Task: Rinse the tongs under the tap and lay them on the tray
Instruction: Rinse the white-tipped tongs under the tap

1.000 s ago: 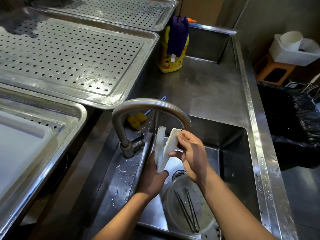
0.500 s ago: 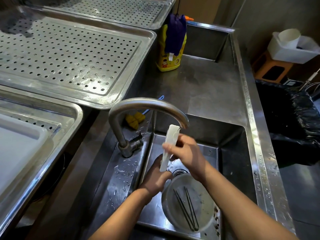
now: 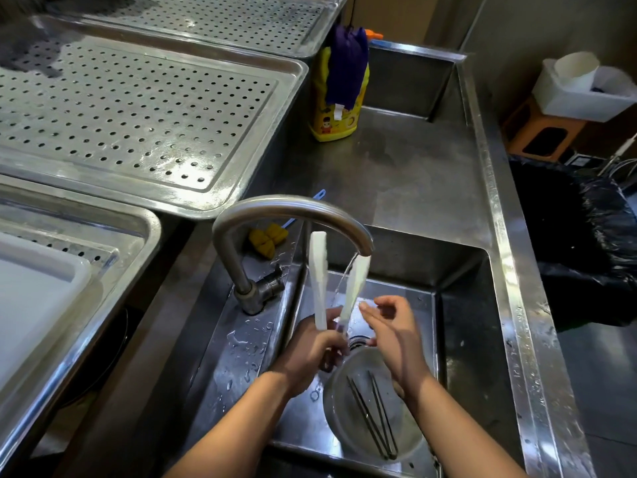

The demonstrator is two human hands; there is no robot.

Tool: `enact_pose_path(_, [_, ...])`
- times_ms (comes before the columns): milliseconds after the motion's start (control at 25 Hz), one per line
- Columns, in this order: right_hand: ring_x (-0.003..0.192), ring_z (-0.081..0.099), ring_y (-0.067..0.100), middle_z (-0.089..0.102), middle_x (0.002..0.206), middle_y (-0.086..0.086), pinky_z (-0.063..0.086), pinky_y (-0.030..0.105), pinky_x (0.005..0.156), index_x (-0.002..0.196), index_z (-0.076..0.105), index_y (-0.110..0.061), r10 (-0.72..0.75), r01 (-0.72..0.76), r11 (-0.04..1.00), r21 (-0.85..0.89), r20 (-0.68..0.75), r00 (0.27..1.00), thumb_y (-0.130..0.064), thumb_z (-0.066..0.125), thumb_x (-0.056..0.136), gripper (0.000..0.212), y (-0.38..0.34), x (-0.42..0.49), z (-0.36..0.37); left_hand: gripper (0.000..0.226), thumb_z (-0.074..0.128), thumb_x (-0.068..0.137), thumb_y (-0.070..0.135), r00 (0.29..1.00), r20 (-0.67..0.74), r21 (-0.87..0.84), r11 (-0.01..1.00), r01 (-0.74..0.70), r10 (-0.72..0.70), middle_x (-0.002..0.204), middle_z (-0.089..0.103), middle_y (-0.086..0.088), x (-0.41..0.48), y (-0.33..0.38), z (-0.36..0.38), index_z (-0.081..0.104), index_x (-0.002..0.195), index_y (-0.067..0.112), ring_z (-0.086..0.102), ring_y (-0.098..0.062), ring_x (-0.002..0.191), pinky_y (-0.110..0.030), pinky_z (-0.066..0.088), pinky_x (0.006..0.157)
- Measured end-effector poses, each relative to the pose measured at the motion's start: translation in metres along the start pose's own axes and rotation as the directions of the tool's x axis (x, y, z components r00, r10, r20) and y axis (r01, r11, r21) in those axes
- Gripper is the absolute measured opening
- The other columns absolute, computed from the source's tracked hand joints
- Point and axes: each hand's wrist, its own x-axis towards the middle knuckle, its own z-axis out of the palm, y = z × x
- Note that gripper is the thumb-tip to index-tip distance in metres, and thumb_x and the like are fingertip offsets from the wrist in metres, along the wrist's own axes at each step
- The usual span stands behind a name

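White tongs (image 3: 319, 270) stand upright over the sink (image 3: 462, 305), their two arms spread apart. Water runs from the curved steel tap (image 3: 293, 208) down between the arms onto the right one. My left hand (image 3: 310, 353) grips the tongs at their lower hinge end. My right hand (image 3: 393, 329) hovers just right of them with fingers apart, holding nothing. A large perforated steel tray (image 3: 138, 108) lies on the counter at the upper left.
A round bowl (image 3: 348, 426) with two dark chopsticks sits in the sink under my wrists. A yellow soap bottle (image 3: 331, 108) draped with a purple cloth stands behind. A yellow sponge brush (image 3: 267, 238) lies by the tap. A second tray (image 3: 86, 222) holds a white board at left; a black bin bag (image 3: 586, 243) at right.
My right hand has let go of the tongs and drawn back to the right. The tongs' arms have sprung apart, and my left hand has lowered its grip.
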Motion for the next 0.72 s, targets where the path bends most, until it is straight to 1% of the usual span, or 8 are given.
enact_pose_path(80, [0.061, 0.068, 0.017, 0.067, 0.099, 0.016, 0.054, 0.038, 0.051, 0.123, 0.055, -0.018, 0.169, -0.201, 0.972, 0.121, 0.231, 0.958, -0.034, 0.072, 0.091, 0.040, 0.007, -0.001, 0.006, 0.028, 0.057, 0.083, 0.013, 0.991, 0.135, -0.134, 0.991, 0.023, -0.005, 0.076, 0.066, -0.011, -0.001, -0.001, 0.010, 0.071, 0.107, 0.012, 0.063, -0.026, 0.063, -0.026, 0.042, 0.048])
enact_pose_path(120, [0.053, 0.065, 0.014, 0.065, 0.096, 0.019, 0.051, 0.033, 0.047, 0.123, 0.055, -0.017, 0.174, -0.222, 0.963, 0.156, 0.271, 0.947, -0.031, 0.069, 0.093, 0.035, 0.008, -0.003, 0.011, 0.020, 0.057, 0.090, 0.019, 0.991, 0.134, -0.169, 0.985, 0.043, -0.020, 0.076, 0.067, -0.014, 0.000, -0.001, 0.015, 0.071, 0.103, 0.012, 0.065, -0.026, 0.061, -0.026, 0.046, 0.048])
enact_pose_path(240, [0.073, 0.070, 0.025, 0.068, 0.096, 0.023, 0.053, 0.036, 0.061, 0.099, 0.059, -0.019, 0.070, -0.076, 0.987, 0.142, 0.046, 0.996, -0.018, 0.065, 0.096, 0.007, 0.007, 0.000, 0.017, 0.030, 0.053, 0.101, 0.035, 0.977, -0.149, -0.139, 0.982, 0.129, -0.150, 0.061, 0.065, -0.012, 0.013, -0.004, 0.025, 0.056, 0.106, 0.005, 0.061, -0.021, 0.044, -0.029, 0.050, 0.043])
enact_pose_path(280, [0.080, 0.072, 0.028, 0.070, 0.092, 0.018, 0.055, 0.036, 0.062, 0.092, 0.057, -0.022, 0.046, -0.046, 0.995, 0.087, -0.003, 0.999, -0.019, 0.064, 0.095, 0.008, 0.004, -0.001, 0.019, 0.032, 0.052, 0.101, 0.034, 0.958, -0.250, -0.093, 0.988, 0.121, -0.140, 0.063, 0.065, -0.011, 0.017, -0.005, 0.025, 0.050, 0.110, 0.004, 0.061, -0.021, 0.044, -0.031, 0.051, 0.043])
enact_pose_path(360, [0.080, 0.072, 0.028, 0.071, 0.085, 0.009, 0.058, 0.041, 0.060, 0.086, 0.051, -0.026, 0.016, -0.016, 0.995, -0.095, -0.004, 1.000, -0.030, 0.060, 0.095, 0.013, 0.001, -0.005, 0.020, 0.023, 0.054, 0.100, 0.031, 0.907, -0.421, 0.136, 0.990, 0.043, 0.018, 0.079, 0.069, -0.009, 0.024, -0.002, 0.024, 0.051, 0.108, 0.010, 0.069, -0.023, 0.062, -0.040, 0.057, 0.054])
enact_pose_path(480, [0.073, 0.067, 0.024, 0.068, 0.076, 0.001, 0.054, 0.041, 0.066, 0.088, 0.048, -0.025, -0.093, 0.079, 0.927, -0.366, -0.019, 0.996, -0.039, 0.055, 0.095, 0.018, 0.000, -0.018, 0.016, 0.015, 0.054, 0.097, 0.026, 0.792, -0.544, 0.439, 0.898, -0.013, 0.278, 0.091, 0.067, 0.000, 0.036, 0.011, 0.013, 0.058, 0.107, 0.017, 0.065, -0.022, 0.085, -0.033, 0.047, 0.073])
enact_pose_path(560, [0.075, 0.064, 0.021, 0.068, 0.078, -0.002, 0.050, 0.038, 0.068, 0.092, 0.052, -0.024, -0.164, 0.144, 0.912, -0.384, -0.020, 0.986, -0.038, 0.055, 0.097, 0.015, -0.002, -0.023, 0.014, 0.017, 0.053, 0.096, 0.015, 0.819, -0.521, 0.340, 0.938, -0.060, 0.241, 0.090, 0.070, -0.008, 0.044, 0.023, 0.013, 0.059, 0.111, 0.011, 0.068, -0.028, 0.082, -0.040, 0.054, 0.068])
enact_pose_path(720, [0.095, 0.064, 0.016, 0.067, 0.100, -0.001, 0.051, 0.037, 0.086, 0.103, 0.059, -0.026, -0.100, 0.100, 0.969, -0.224, 0.013, 0.995, -0.034, 0.055, 0.099, 0.011, -0.001, -0.023, 0.008, 0.012, 0.057, 0.079, 0.006, 0.894, -0.424, 0.146, 0.985, -0.089, 0.144, 0.077, 0.071, -0.014, 0.051, 0.030, 0.033, 0.064, 0.088, 0.005, 0.071, -0.026, 0.069, -0.041, 0.059, 0.061])
